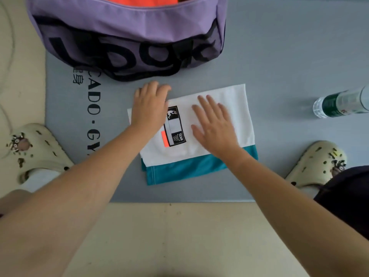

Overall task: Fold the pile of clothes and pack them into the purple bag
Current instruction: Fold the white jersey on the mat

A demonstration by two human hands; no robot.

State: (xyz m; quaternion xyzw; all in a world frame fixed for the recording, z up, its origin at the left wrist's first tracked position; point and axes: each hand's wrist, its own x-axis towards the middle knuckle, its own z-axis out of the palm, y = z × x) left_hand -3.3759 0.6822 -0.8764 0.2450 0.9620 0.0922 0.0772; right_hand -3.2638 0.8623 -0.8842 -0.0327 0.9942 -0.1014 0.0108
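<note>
A folded white and teal garment (235, 100) with a black patch lies on the grey mat (279, 56) in the middle of the view. My left hand (149, 106) lies on its far left corner, fingers bent over the edge. My right hand (214, 126) presses flat on the white part, fingers straight and spread. The purple bag (127, 33) with black lettering stands open just beyond the garment, and an orange garment (137, 1) shows inside it.
A clear water bottle (339, 102) with a green label lies on the mat at the right. My two cream clogs (38, 150) (317, 162) stand at the mat's left and right edges. Beige floor (179, 236) lies in front of the mat.
</note>
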